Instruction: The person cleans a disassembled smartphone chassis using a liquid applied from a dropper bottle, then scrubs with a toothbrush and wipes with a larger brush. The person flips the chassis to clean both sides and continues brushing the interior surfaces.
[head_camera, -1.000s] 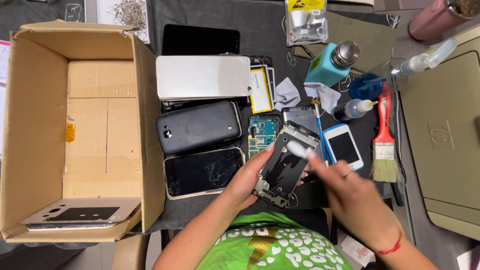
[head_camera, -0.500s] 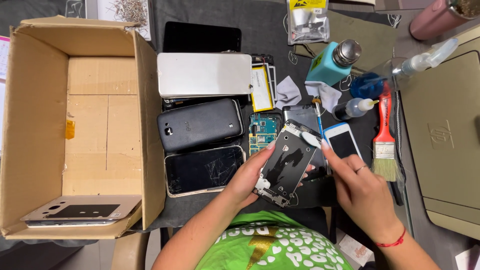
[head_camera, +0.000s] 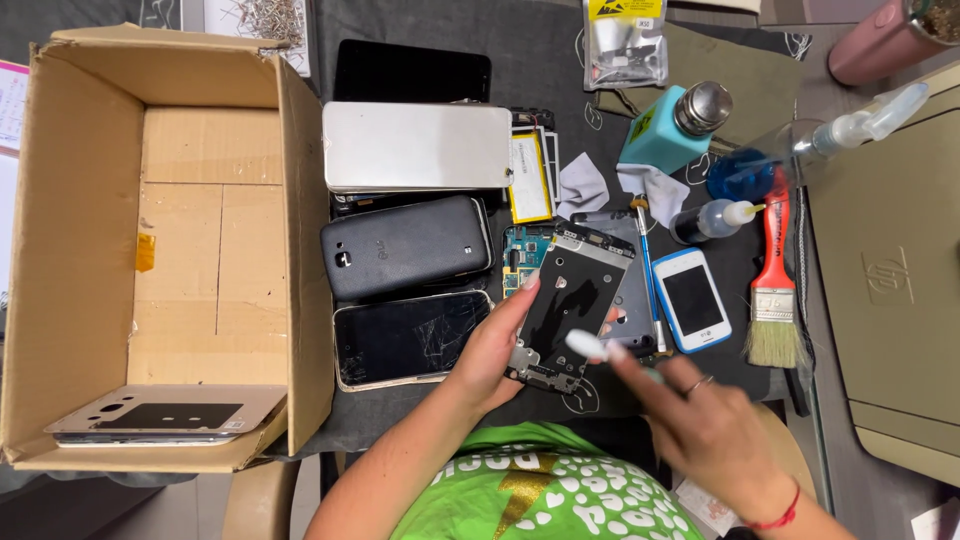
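My left hand (head_camera: 492, 350) grips a stripped phone frame (head_camera: 572, 300), dark with bare metal edges, tilted above the dark mat. My right hand (head_camera: 705, 425) pinches a small white swab (head_camera: 585, 345) whose tip rests on the lower part of that frame. Just right of the frame lies a white and blue phone (head_camera: 692, 298) face up.
An open cardboard box (head_camera: 150, 250) at left holds a silver phone panel (head_camera: 165, 415). Stacked phones (head_camera: 405, 245), a cracked-screen phone (head_camera: 410, 338), a circuit board (head_camera: 522, 250), a teal pump bottle (head_camera: 672, 125), a small dropper bottle (head_camera: 710, 218) and a red-handled brush (head_camera: 772, 285) crowd the mat.
My right hand has slid down and back from the frame's top to its lower part, carrying the white swab. The frame in my left hand has tilted slightly.
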